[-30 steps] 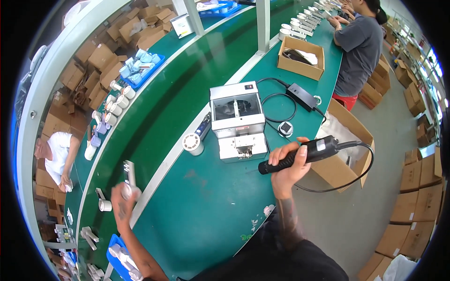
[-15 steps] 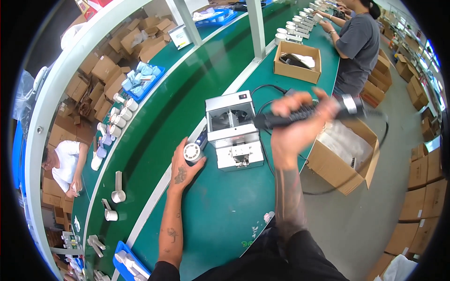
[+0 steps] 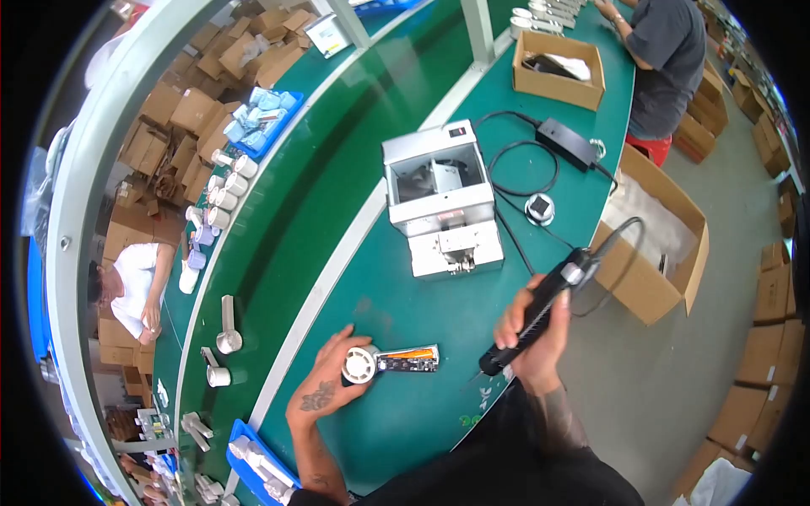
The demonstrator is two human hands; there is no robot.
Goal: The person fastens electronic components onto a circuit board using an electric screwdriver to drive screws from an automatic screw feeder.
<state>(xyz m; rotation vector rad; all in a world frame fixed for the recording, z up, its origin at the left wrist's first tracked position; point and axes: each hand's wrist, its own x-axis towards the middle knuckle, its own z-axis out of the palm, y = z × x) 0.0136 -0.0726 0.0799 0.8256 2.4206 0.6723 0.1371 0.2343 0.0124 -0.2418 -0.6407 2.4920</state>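
Low on the green bench, my left hand (image 3: pixel 321 386) is curled round the slotted white head of a handheld fan (image 3: pixel 360 364). The fan lies flat with its handle pointing right; the handle's inside is bare, showing a dark circuit board and an orange strip. My right hand (image 3: pixel 540 341) grips a black electric screwdriver (image 3: pixel 544 314) just right of the fan. Its thin bit slants down and left above the bench, apart from the fan. Beyond both hands stands a silver screw feeder (image 3: pixel 443 198), a box with an open top.
A black power adapter (image 3: pixel 567 143) and cables lie behind the feeder. Cardboard boxes stand at the right (image 3: pixel 650 244) and far right (image 3: pixel 557 72). Several fan parts rest on the green conveyor (image 3: pixel 295 228) and in a blue tray (image 3: pixel 240 438). Co-workers sit left and far right.
My left hand has brought the fan from beside the feeder nearer to me, its open handle now showing. The screwdriver in my right hand has come down and closer, bit toward the bench.
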